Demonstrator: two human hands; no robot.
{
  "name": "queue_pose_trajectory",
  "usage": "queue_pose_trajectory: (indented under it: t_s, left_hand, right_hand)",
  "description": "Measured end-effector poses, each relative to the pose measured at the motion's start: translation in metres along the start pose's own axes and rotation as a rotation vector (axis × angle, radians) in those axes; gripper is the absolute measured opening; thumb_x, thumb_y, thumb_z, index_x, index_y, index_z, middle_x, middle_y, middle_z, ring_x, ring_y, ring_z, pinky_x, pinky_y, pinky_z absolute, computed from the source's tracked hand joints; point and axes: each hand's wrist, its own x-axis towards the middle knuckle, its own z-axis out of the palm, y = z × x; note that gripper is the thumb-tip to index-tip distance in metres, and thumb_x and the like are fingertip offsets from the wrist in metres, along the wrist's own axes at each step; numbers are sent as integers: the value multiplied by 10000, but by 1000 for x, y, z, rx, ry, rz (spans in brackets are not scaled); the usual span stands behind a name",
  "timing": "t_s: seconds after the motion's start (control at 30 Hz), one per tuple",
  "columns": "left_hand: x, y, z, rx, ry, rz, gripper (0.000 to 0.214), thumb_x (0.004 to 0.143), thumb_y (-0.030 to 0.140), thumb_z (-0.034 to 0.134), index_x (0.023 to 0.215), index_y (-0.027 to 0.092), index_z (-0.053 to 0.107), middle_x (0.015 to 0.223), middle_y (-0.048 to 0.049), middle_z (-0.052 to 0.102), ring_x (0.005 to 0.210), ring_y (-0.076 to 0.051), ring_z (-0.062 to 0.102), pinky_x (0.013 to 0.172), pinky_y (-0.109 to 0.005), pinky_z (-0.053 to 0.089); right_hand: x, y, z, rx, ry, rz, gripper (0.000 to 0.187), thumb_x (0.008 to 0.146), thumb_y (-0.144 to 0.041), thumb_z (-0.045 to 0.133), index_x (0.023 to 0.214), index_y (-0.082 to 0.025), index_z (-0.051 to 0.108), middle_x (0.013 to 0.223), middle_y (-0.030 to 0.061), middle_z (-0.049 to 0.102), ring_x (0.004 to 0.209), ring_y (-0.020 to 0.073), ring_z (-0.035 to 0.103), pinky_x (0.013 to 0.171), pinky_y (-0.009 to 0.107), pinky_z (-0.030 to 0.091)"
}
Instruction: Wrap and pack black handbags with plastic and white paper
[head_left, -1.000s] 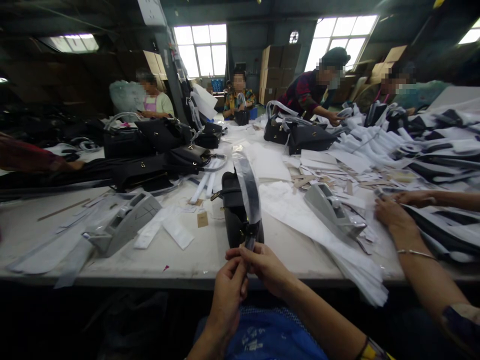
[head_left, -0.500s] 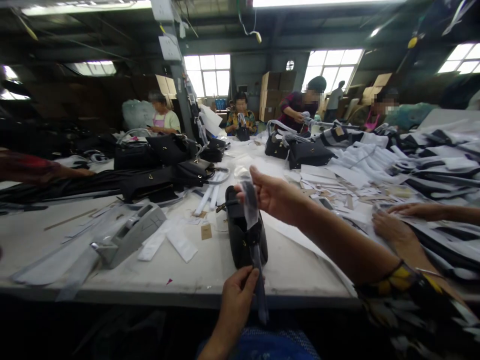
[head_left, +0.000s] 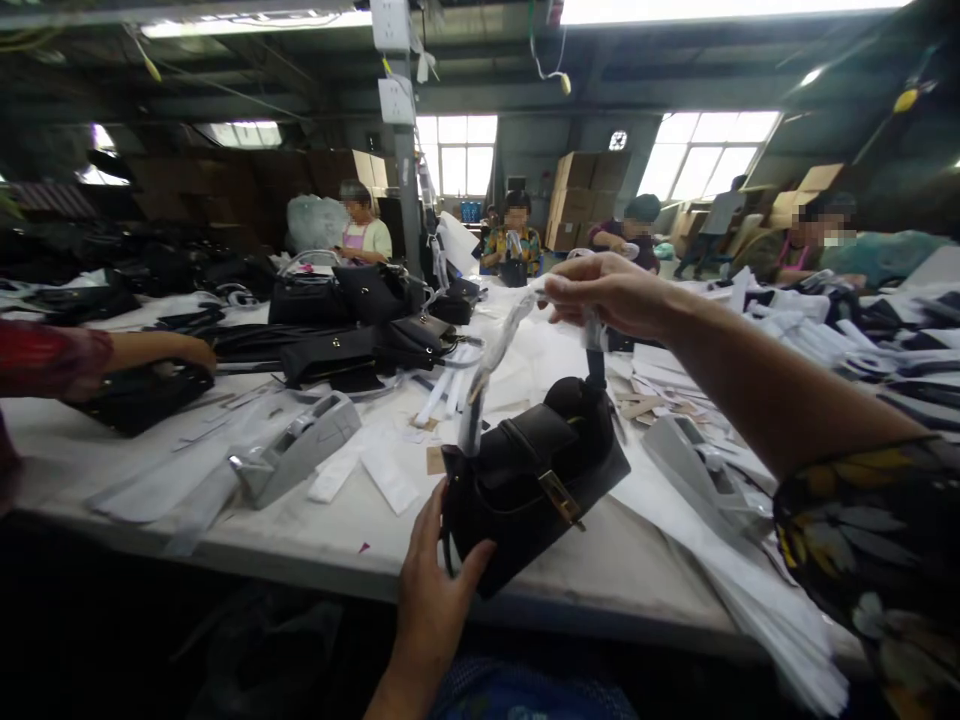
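Centrally in the head view, a black handbag [head_left: 525,535] sits between the two hands, tilted, above the near part of a white table [head_left: 330,545]; whether its base touches the tabletop I cannot tell. The left hand [head_left: 439,580] grasps its lower left end, thumb on the front. Above the bag, the right hand [head_left: 600,285] has its fingers closed around the top of the raised handle [head_left: 496,355].

The bag's flap lies over its front, and whatever may be inside is hidden. Further back on the left, more black bags [head_left: 337,350] are heaped together, their contents out of sight as well. Brown cardboard boxes [head_left: 585,205] are stacked against the back of the room.

The bag's skin looks smooth and leathery, with a gold-coloured clasp [head_left: 560,500] on a strap down the front. Whitish, see-through film wraps the arched handle. Two grey, wedge-shaped tape dispensers stand on the table, one left [head_left: 300,450] of the bag and one right [head_left: 697,470]; near the left one lie flat white strips [head_left: 390,478].
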Motion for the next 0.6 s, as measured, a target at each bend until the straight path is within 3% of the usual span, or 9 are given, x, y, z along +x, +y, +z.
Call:
queue_pose_trajectory:
  t_s: [0.1, 0.17, 0.3, 0.33, 0.4, 0.43, 0.47, 0.53, 0.6]
  left_hand:
    - [-17, -6, 17, -85, 8, -75, 558, 831, 379, 716, 1359, 304, 553, 1355, -106, 577, 1164, -264, 601, 839, -340, 558]
    - [-21, -8, 24, -141, -11, -134, 453, 818, 373, 732, 1251, 282, 637, 1283, -104, 623, 1094, -252, 630, 807, -321, 554]
    - [-17, -9, 29, -335, -37, -294, 436, 781, 449, 761, 1138, 214, 672, 1064, -106, 709, 960, -244, 675, 791, -318, 546]
    - [-16, -8, 29, -377, -50, -326, 438, 794, 478, 741, 1126, 202, 672, 971, -95, 718, 866, -231, 684, 748, -315, 547]
    - [-17, -5, 29, -393, -69, -330, 399, 834, 504, 687, 1094, 201, 689, 879, -78, 714, 737, -208, 669, 677, -309, 540]
    - [-19, -2, 28, -361, -72, -294, 354, 851, 488, 673, 1067, 210, 708, 897, -81, 716, 752, -211, 670, 687, -312, 539]
    - [-20, 0, 28, -309, -72, -238, 297, 860, 458, 671, 1035, 225, 731, 945, -87, 719, 811, -221, 674, 726, -317, 540]
    - [-24, 6, 26, -191, -73, -108, 189, 865, 390, 682, 967, 255, 767, 1014, -88, 719, 937, -239, 666, 822, -325, 525]
    - [-23, 9, 20, -122, -139, -31, 169, 890, 364, 654, 959, 272, 778, 979, -76, 724, 962, -233, 661, 863, -318, 508]
  right_hand:
    - [4, 31, 20, -149, 73, -54, 390, 900, -496, 636, 837, -121, 723, 795, 28, 702, 772, 134, 638, 790, 312, 514]
    - [-10, 41, 35, -290, 265, -90, 296, 885, -444, 671, 916, -156, 733, 887, 52, 727, 862, 176, 659, 855, 344, 519]
    - [-87, 36, 76, -390, 719, -4, 243, 912, -430, 635, 903, -205, 726, 776, 45, 719, 731, 186, 672, 727, 315, 538]
    - [-111, 35, 91, -349, 695, 70, 280, 922, -453, 612, 823, -214, 720, 671, 24, 690, 607, 167, 644, 629, 287, 519]
    - [-155, 36, 126, -156, 383, 226, 407, 929, -501, 575, 649, -225, 679, 490, -6, 601, 407, 139, 553, 457, 259, 441]
    - [-172, 38, 145, -43, 189, 321, 405, 926, -505, 571, 655, -227, 686, 509, 1, 623, 412, 148, 575, 453, 260, 451]
    - [-185, 42, 164, 50, 101, 397, 361, 920, -504, 574, 744, -229, 728, 541, 7, 650, 422, 160, 591, 453, 266, 461]
    - [-196, 50, 198, 196, 55, 494, 324, 898, -501, 602, 940, -219, 757, 600, 17, 685, 483, 184, 629, 491, 276, 494]
    - [-194, 54, 222, 300, 120, 534, 351, 881, -501, 622, 1003, -197, 749, 628, 24, 691, 534, 190, 642, 524, 274, 507]
